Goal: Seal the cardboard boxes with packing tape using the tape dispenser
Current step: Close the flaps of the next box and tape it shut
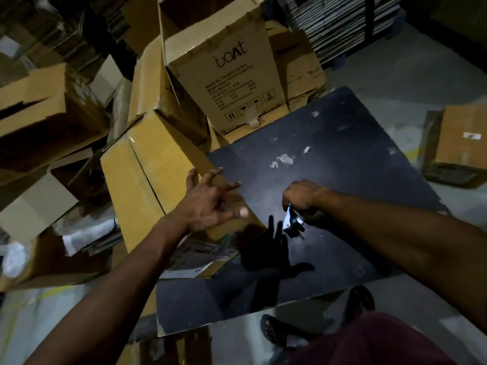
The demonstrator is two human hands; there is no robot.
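I see a heap of boxes (50, 119) at left. My left hand (210, 201) hovers with fingers spread over a tilted box (147, 175) beside the dark table (342, 159). Further right, my right hand (303, 196) has its fingers curled round the tape dispenser (292, 219), above the table.
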